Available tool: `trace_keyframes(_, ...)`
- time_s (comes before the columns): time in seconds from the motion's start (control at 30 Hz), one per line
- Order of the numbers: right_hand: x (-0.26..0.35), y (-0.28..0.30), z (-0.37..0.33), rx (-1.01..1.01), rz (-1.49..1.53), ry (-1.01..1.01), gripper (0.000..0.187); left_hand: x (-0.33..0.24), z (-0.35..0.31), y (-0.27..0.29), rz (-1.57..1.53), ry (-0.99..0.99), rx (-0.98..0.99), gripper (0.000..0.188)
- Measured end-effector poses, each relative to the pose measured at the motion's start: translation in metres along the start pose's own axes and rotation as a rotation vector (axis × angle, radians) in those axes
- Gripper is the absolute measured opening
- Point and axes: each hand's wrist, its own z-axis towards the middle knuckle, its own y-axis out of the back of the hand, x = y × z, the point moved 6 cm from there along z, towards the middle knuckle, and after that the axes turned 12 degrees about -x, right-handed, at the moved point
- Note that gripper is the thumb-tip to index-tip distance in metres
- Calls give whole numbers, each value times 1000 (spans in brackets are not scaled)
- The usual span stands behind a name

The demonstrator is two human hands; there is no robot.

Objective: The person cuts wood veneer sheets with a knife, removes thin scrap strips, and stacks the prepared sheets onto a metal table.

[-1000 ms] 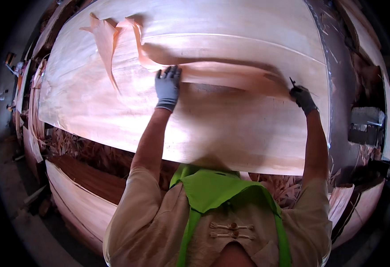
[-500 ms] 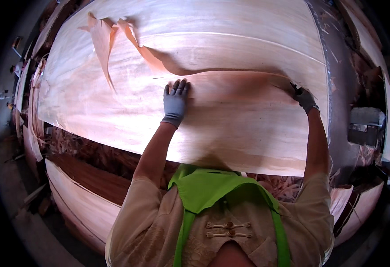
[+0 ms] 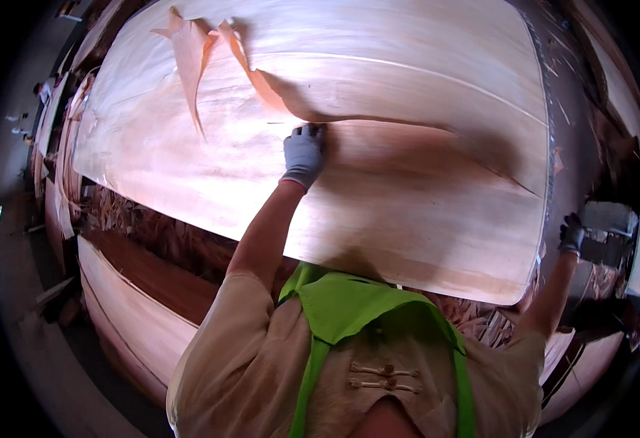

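Observation:
A large pale wood veneer sheet (image 3: 422,241) lies flat in front of me. On it, a thin pinkish veneer strip (image 3: 393,142) stretches to the right, its left part curling up into a twisted tail. My left hand (image 3: 305,156), in a grey glove with dark fingertips, has its fingers bent in and closed at the strip's edge, around the middle of the sheet. Past the sheet's right edge, my right hand (image 3: 572,235), gloved the same way, is stretched out with fingers apart beside a grey block (image 3: 609,217). I see nothing in it.
A loose, pointed veneer scrap (image 3: 189,55) rests at the sheet's far left. Shredded wood offcuts (image 3: 163,241) lie below the near edge. Stacked curved veneer pieces (image 3: 141,306) stand at the lower left, with more along the right side.
My right hand has left the strip's right end and moved right and nearer, off the sheet to the grey block. My left hand's fingers have curled from lying flat.

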Motion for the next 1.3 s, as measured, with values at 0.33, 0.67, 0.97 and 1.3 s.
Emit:
trace_keyframes(0.33,109,-270,-392,987,-99,538,39,82,-20,-1,-46,265,-202,21)
trace_keyframes(0.67,101,-457,-590,845,-548,1561,17,112,-41,14,-125,185,-417,40)
trace_keyframes(0.97,116,-536,-641,939,-673,1844,18,110,-31,25,-369,319,-390,52)
trace_keyframes(1.3,127,-496,-535,1066,-951,1602,31,107,-33,14,-109,159,-389,34)
